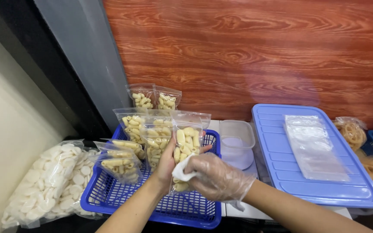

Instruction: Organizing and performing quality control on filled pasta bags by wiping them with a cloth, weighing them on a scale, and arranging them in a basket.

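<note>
Pasta pouch (186, 146), a clear bag of pale tube-shaped pieces, stands upright between my two hands over the blue basket (109, 198), and I see it just above the basket's middle. My left hand (165, 166) is bare and grips the pouch from its nine o'clock side, fingers wrapped behind it and thumb on the front. My right hand (214, 177), in a thin clear glove, sits at the pouch's four o'clock, closed around a small white cloth (181, 173) that it presses against the lower front of the bag. At eleven o'clock from the held pouch, more filled pouches (141, 125) stand in the back of the basket, with two lying flat at nine o'clock. Far out at eight o'clock, touching the basket's left wall, lies a big bag of white round chips (48, 181). At two o'clock from my hands, just beside the basket, I see a clear square tub (237, 136), and beyond it at three o'clock a light blue lid (277, 164) carrying a stack of empty clear bags (314, 146).
</note>
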